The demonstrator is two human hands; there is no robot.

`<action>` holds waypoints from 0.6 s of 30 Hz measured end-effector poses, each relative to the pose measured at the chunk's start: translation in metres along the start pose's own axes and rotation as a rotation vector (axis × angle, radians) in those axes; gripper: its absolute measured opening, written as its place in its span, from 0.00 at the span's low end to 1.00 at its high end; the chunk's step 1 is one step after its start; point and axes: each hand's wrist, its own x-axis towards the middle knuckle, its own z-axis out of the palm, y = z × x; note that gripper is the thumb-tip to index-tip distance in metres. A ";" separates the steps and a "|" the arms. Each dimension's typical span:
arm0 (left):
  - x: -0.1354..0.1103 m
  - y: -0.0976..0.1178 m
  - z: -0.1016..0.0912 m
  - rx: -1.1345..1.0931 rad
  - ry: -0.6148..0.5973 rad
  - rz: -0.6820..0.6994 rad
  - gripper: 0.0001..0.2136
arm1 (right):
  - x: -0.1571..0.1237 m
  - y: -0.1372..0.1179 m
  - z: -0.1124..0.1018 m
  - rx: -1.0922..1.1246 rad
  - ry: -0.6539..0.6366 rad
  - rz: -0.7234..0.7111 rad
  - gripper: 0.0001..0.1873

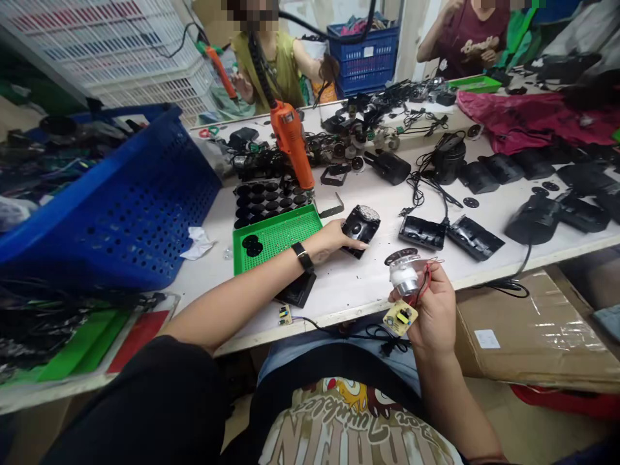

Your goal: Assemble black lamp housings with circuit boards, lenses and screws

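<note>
My left hand (334,240) is closed around a black plastic housing (361,226) with a pale round grille at its top, held over the white table. In my right hand (433,303) is a small motor assembly (404,274) with a silver and white body, red wires and a black disc above it. A yellow circuit board (401,316) hangs below the motor by my right fingers. To the right of my left hand lie two open black housing halves (422,232). Under my left forearm sits a flat black part (303,289), beside another small circuit board (285,314).
A green perforated tray (285,236) with black discs lies left of my hands. An orange electric screwdriver (293,145) hangs above it. A large blue crate (159,187) stands left, a cardboard box (527,329) lower right. Black housings line the right side; two people are across.
</note>
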 end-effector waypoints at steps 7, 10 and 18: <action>-0.124 -0.022 0.008 -0.696 0.020 -0.011 0.22 | 0.009 0.005 0.019 -0.351 -0.186 -0.144 0.13; -0.159 -0.038 0.006 -0.961 0.066 -0.055 0.18 | 0.009 0.013 0.031 -0.354 -0.292 -0.058 0.12; -0.192 -0.058 -0.014 -1.122 0.248 0.081 0.27 | 0.003 0.019 0.062 -0.223 -0.336 0.048 0.14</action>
